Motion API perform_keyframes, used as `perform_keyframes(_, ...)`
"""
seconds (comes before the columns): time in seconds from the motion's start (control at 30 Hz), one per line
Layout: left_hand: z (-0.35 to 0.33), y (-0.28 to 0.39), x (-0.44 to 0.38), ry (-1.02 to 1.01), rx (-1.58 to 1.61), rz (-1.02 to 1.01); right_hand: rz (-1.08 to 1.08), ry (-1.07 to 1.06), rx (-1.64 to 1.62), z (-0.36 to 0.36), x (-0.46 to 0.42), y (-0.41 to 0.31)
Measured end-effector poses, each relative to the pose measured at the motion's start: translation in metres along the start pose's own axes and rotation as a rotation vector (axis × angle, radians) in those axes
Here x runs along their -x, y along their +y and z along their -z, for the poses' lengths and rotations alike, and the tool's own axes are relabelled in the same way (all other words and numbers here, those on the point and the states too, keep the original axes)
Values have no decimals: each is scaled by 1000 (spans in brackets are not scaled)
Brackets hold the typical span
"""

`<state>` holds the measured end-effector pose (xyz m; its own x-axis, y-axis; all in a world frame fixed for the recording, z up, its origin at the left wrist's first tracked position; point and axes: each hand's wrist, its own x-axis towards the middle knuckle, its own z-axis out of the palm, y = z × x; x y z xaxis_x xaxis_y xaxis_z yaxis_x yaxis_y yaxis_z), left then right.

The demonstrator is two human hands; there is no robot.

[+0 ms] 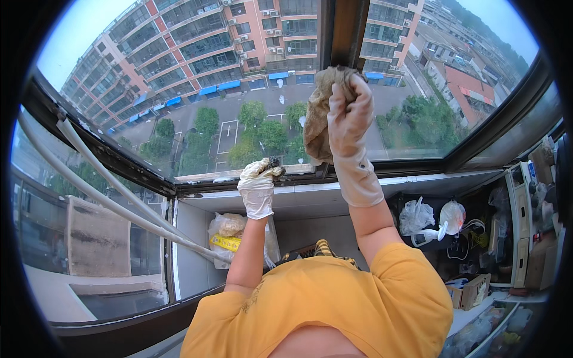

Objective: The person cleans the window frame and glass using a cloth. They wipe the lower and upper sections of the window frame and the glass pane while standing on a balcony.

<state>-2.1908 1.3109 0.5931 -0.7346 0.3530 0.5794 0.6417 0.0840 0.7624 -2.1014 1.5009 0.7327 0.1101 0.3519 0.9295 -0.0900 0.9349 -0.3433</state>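
My right hand point(351, 118), in a pale rubber glove, grips a damp brown cloth point(318, 121). It is raised to the lower part of the dark upright window mullion point(345, 31); the cloth hangs down in front of the glass. Lower and to the left, my left hand point(257, 181) wears a white glove and is closed at the bottom window rail point(215, 185). A small, dark, clumped wad point(274, 166), perhaps a scourer, sticks out of its fingers. White spots mark the window glass point(250, 129) beyond both hands.
Long pale pipes point(112, 201) slant across the left side. Plastic bags point(228, 226) stand on the floor below my left arm. At right are a white spray bottle point(427, 237), more bags point(416, 217), a cardboard box point(472, 291) and a drawer unit point(521, 223).
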Motion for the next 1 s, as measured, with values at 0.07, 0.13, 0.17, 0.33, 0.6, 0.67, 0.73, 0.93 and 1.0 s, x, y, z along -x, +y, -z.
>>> perform_keyframes(0.07, 0, -1, 0, 33, 69, 29, -69, -70, -97, 12, 35, 11)
perform_keyframes(0.13, 5, 2, -2, 61, 108, 48, -79, -102, -80, 22, 66, 15)
perform_keyframes(0.17, 7, 5, -4, 69, 82, 22, -96, -108, -114, 23, 77, 18)
perform_keyframes(0.33, 23, 10, -16, 89, 121, 24, -82, -63, -40, 10, 65, 20)
perform_keyframes(0.6, 29, 18, -38, 156, 175, -8, 357, 172, 43, -50, -181, -24)
perform_keyframes(0.67, 31, 27, -40, 156, 226, 22, 400, 210, 78, -57, -234, -46)
perform_keyframes(0.73, 28, 22, -42, 130, 292, 61, 459, 196, 43, -61, -247, -52)
perform_keyframes(0.93, 19, 31, -48, 137, 281, -24, 575, -135, 312, -24, -174, -54)
perform_keyframes(1.0, 15, 34, -54, 133, 268, -68, 587, -120, 414, -26, -191, -43)
